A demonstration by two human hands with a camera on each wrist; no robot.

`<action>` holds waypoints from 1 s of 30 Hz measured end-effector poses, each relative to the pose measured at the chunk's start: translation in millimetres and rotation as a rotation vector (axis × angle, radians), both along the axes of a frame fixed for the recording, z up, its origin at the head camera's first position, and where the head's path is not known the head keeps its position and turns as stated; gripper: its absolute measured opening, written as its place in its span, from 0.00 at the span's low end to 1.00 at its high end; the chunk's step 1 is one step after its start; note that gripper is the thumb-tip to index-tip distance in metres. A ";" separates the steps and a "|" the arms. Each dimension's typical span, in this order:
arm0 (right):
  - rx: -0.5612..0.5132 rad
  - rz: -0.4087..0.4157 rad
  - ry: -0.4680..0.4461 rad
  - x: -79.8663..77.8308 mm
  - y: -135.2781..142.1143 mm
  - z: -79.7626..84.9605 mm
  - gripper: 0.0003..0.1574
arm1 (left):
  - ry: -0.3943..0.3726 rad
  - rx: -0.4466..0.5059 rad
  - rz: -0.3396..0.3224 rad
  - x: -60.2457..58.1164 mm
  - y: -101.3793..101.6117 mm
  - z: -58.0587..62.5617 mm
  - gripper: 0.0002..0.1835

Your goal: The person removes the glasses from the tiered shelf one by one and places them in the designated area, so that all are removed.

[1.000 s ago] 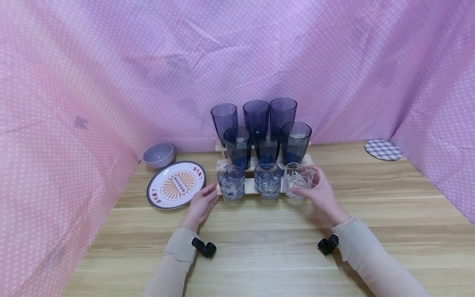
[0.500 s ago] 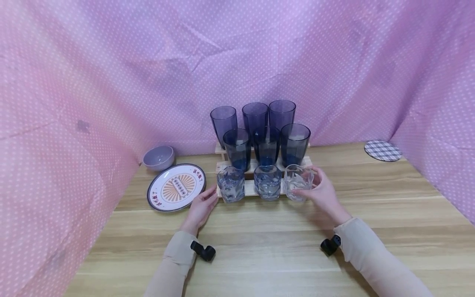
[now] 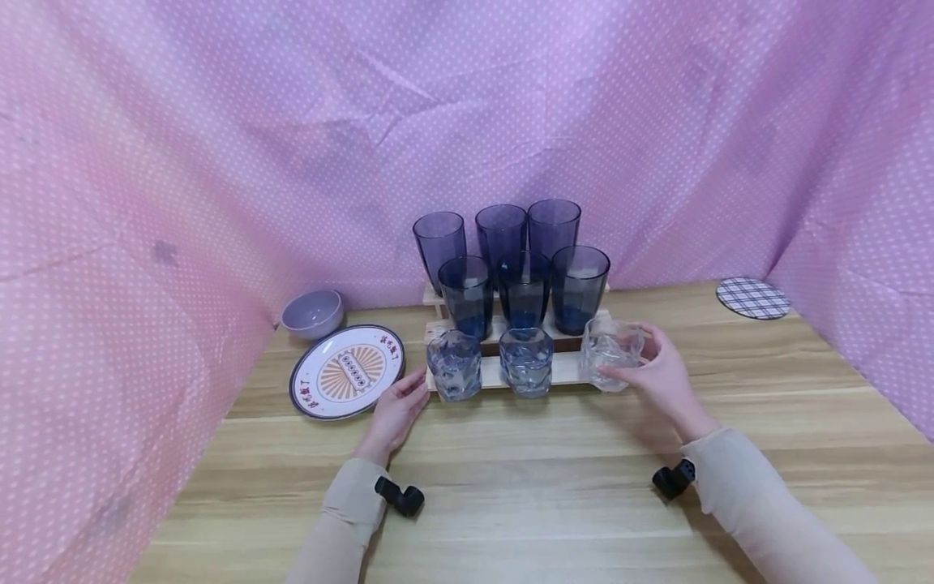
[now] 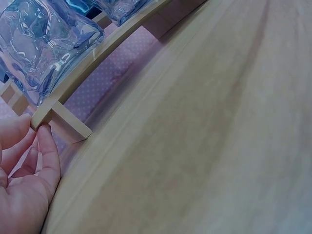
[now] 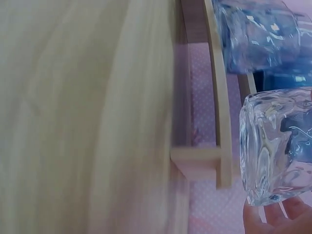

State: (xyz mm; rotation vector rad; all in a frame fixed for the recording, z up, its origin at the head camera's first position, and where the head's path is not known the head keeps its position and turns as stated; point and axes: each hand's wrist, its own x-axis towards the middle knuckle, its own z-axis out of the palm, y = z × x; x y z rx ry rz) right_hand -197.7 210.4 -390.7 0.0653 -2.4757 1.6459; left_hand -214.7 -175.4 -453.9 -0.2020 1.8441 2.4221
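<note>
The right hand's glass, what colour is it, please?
The glass is colourless, clearest in the right wrist view.

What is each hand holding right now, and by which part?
The right hand holds a clear glass around its side; the left hand pinches the wooden rack by its front left end.

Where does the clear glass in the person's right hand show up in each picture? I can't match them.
Head: the clear glass is right of centre, in the right hand.
Left wrist: not in it.
Right wrist: at the right edge, around mid-height, partly cut off.
Shared landmark: the wooden rack's front rail, visible in all three.
</note>
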 end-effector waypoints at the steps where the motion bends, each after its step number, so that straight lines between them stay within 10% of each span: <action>1: 0.008 -0.010 0.000 0.3 3.0 1.9 0.51 | 0.000 -0.003 -0.001 0.2 -0.1 0.4 0.25; 30: 0.012 -0.273 -0.081 -31.0 80.1 -5.3 0.51 | 0.015 -0.001 -0.011 1.3 -0.6 1.6 0.26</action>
